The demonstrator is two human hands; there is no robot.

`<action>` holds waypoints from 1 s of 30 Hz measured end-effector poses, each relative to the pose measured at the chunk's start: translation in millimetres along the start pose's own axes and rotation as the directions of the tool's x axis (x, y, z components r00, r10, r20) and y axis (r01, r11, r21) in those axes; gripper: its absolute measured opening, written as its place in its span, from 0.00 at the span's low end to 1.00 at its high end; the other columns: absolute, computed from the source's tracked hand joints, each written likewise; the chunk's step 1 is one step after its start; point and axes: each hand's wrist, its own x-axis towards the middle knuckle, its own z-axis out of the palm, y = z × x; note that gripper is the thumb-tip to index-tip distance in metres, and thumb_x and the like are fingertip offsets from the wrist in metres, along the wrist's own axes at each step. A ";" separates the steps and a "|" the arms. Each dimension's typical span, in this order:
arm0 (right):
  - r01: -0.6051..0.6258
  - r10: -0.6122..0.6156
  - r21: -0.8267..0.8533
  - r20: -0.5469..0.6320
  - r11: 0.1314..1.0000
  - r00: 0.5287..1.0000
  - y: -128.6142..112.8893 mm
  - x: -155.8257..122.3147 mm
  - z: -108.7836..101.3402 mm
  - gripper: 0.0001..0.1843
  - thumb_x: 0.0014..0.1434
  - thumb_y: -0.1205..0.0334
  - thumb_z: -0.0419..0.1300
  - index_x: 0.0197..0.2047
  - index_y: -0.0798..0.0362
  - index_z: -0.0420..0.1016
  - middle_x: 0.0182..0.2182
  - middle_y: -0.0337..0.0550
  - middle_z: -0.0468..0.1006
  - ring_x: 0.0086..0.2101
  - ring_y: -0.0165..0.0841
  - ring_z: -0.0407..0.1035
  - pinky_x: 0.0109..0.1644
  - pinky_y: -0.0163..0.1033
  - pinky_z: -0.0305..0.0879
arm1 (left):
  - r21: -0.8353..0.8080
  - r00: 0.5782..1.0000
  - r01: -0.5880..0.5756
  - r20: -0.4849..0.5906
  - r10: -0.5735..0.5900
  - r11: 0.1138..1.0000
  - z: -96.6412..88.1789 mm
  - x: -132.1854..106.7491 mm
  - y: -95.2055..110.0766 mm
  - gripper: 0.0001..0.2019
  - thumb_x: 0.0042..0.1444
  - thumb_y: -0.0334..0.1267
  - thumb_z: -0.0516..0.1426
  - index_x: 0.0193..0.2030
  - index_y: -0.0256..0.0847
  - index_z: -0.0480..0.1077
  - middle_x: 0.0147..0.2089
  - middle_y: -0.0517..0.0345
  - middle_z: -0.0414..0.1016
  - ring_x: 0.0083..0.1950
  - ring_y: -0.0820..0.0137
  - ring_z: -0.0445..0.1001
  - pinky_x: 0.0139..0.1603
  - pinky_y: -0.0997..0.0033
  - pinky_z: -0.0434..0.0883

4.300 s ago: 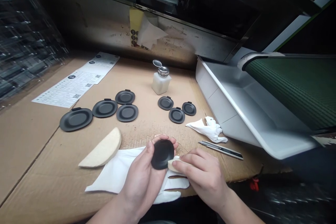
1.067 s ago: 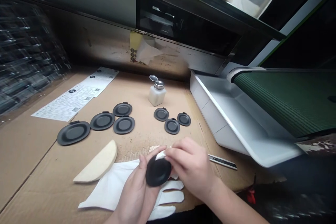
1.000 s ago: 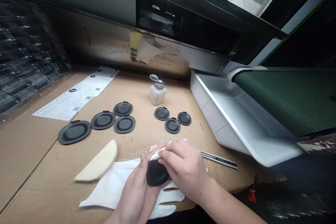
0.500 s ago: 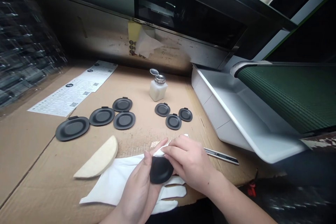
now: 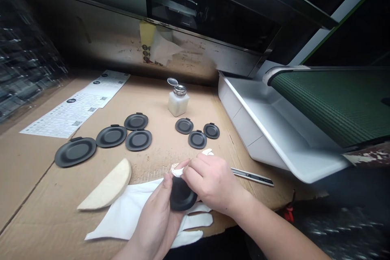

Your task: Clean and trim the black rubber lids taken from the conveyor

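Note:
A round black plastic lid [image 5: 182, 196] rests in my left hand [image 5: 154, 217], thumb along its left edge and fingers beneath. My right hand [image 5: 211, 180] pinches a small white cloth [image 5: 177, 172] against the lid's upper rim. Part of the cloth is hidden by my fingers, and another bit sticks out above my knuckles. Under my hands lies a white glove [image 5: 122, 215], flat on the cardboard. Left of it, partly on its edge, is a cream half-round pad [image 5: 106, 187].
Several larger black lids [image 5: 138, 140] lie at left, and three smaller ones [image 5: 197, 139] right of centre. Behind them stands a pump bottle [image 5: 178, 103], cap flipped up. A utility knife [image 5: 252, 176], grey tray [image 5: 268, 142] and green conveyor belt [image 5: 329, 105] are at right; printed sheets [image 5: 57, 120] at left.
The whole view has shifted slightly, so things sit a little further left. My right hand and the cloth have moved a little left along the lid's rim. Both hands keep their grip.

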 end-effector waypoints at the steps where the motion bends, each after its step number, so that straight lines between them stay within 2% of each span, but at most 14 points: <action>1: 0.005 -0.005 -0.022 0.012 1.000 1.000 1.2 -1.1 -1.7 0.11 0.59 0.69 0.51 0.25 0.54 0.65 0.23 0.38 0.66 0.26 0.30 0.58 0.27 0.37 0.47 | 0.010 1.000 0.001 -0.022 0.000 1.000 0.9 -0.3 0.4 0.20 0.58 0.44 0.53 0.55 0.39 0.66 0.51 0.49 0.74 0.56 0.59 0.67 0.56 0.59 0.65; 5: -0.065 0.067 -0.098 0.021 0.993 0.997 14.1 -8.7 -16.7 0.13 0.59 0.68 0.52 0.23 0.54 0.65 0.22 0.38 0.66 0.25 0.30 0.56 0.28 0.38 0.47 | 0.089 0.998 -0.016 -0.062 0.022 0.996 4.1 -2.6 2.2 0.24 0.58 0.44 0.52 0.59 0.36 0.61 0.46 0.44 0.76 0.49 0.57 0.73 0.49 0.56 0.69; 10: -0.249 0.232 -0.230 -0.098 0.941 0.968 51.0 -28.9 -37.6 0.09 0.60 0.68 0.54 0.29 0.54 0.71 0.25 0.38 0.71 0.28 0.27 0.60 0.29 0.35 0.48 | 0.181 0.996 -0.053 -0.063 0.065 0.982 8.9 -4.8 2.9 0.24 0.60 0.42 0.49 0.60 0.31 0.56 0.44 0.36 0.76 0.47 0.53 0.73 0.45 0.53 0.69; 13: -0.330 0.334 -0.387 -0.059 0.861 0.941 71.0 -45.8 -30.4 0.10 0.61 0.67 0.53 0.29 0.53 0.71 0.25 0.37 0.72 0.27 0.27 0.59 0.28 0.36 0.46 | 0.181 0.995 -0.036 -0.081 0.051 0.983 10.0 -5.4 3.2 0.24 0.60 0.42 0.49 0.60 0.31 0.57 0.46 0.35 0.75 0.49 0.52 0.72 0.47 0.53 0.68; 16: -0.360 0.396 -0.417 0.000 0.834 0.918 80.3 -60.1 -11.1 0.12 0.61 0.65 0.53 0.26 0.53 0.70 0.26 0.38 0.72 0.28 0.28 0.60 0.28 0.36 0.47 | 0.166 0.995 -0.022 -0.091 0.037 0.986 9.4 -5.4 4.0 0.23 0.60 0.42 0.49 0.59 0.31 0.57 0.47 0.35 0.75 0.51 0.51 0.71 0.49 0.53 0.68; 19: -0.391 0.431 -0.377 0.025 0.840 0.902 79.6 -65.5 4.6 0.11 0.60 0.64 0.54 0.27 0.53 0.70 0.26 0.38 0.72 0.29 0.29 0.61 0.29 0.36 0.49 | 0.139 0.996 0.000 -0.083 0.012 0.990 9.0 -5.3 4.9 0.23 0.60 0.41 0.48 0.59 0.31 0.57 0.47 0.35 0.75 0.51 0.51 0.71 0.50 0.52 0.67; 22: -0.428 0.461 -0.324 0.029 0.844 0.887 73.8 -62.0 7.3 0.07 0.60 0.64 0.55 0.32 0.51 0.72 0.30 0.39 0.74 0.32 0.29 0.64 0.31 0.34 0.53 | 0.128 0.998 -0.005 -0.067 0.013 0.992 9.6 -5.5 5.4 0.22 0.61 0.41 0.48 0.58 0.30 0.57 0.46 0.35 0.75 0.51 0.51 0.72 0.51 0.52 0.67; 26: -0.389 0.411 -0.236 0.049 0.890 0.910 60.2 -58.1 -7.4 0.10 0.61 0.68 0.51 0.39 0.51 0.73 0.38 0.42 0.75 0.38 0.31 0.65 0.40 0.35 0.59 | 0.090 0.999 -0.010 -0.046 0.015 0.996 7.4 -4.7 5.2 0.20 0.61 0.41 0.48 0.55 0.28 0.61 0.45 0.35 0.76 0.50 0.53 0.73 0.55 0.54 0.65; 28: -0.346 0.358 -0.137 0.073 0.928 0.931 51.2 -63.3 -17.8 0.11 0.61 0.69 0.50 0.39 0.51 0.74 0.36 0.41 0.75 0.37 0.30 0.66 0.40 0.34 0.61 | 0.050 0.999 -0.004 -0.039 0.006 0.999 4.2 -3.5 4.9 0.19 0.60 0.41 0.48 0.53 0.29 0.64 0.45 0.35 0.76 0.50 0.54 0.73 0.55 0.55 0.64; 30: -0.359 0.366 -0.078 0.116 0.930 0.923 43.6 -73.9 -26.2 0.11 0.61 0.68 0.50 0.37 0.51 0.74 0.32 0.40 0.75 0.33 0.29 0.68 0.37 0.33 0.63 | -0.002 1.000 0.000 -0.028 -0.001 1.000 0.7 -2.2 4.4 0.18 0.60 0.41 0.49 0.50 0.31 0.66 0.44 0.36 0.76 0.51 0.55 0.72 0.54 0.55 0.65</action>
